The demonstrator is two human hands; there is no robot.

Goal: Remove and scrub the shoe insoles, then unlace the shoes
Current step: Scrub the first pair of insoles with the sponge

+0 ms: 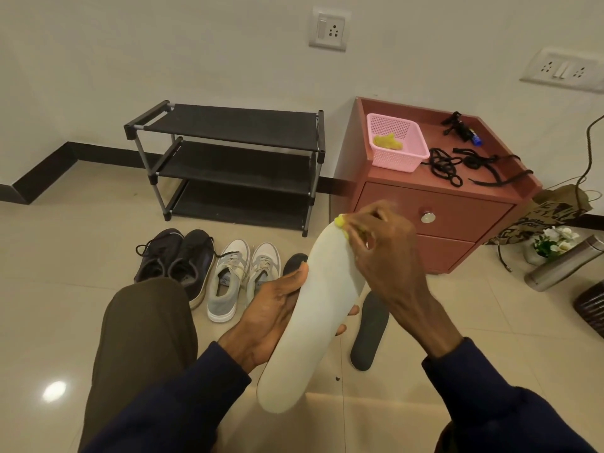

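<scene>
Head view: your left hand (268,317) grips the white insole (315,322) from beneath, fingers wrapped round its edges. Your right hand (389,256) pinches a yellow scrubber (340,221) against its toe end. A dark insole (371,335) lies on the floor (65,256) below.

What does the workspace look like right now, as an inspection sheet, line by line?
Surface: glossy beige tiled floor.
Job's things: white insole held up; dark insole on the floor; dark sneakers and grey sneakers, both pairs laced.
Clutter: black laces and pink basket on the red nightstand; steel flask lying on the floor.
Hands: left hand grips the white insole; right hand pinches a yellow scrubber at its toe end.
Cables: one cord at the right edge.
Surroundings: black shoe rack, wall socket.
</scene>
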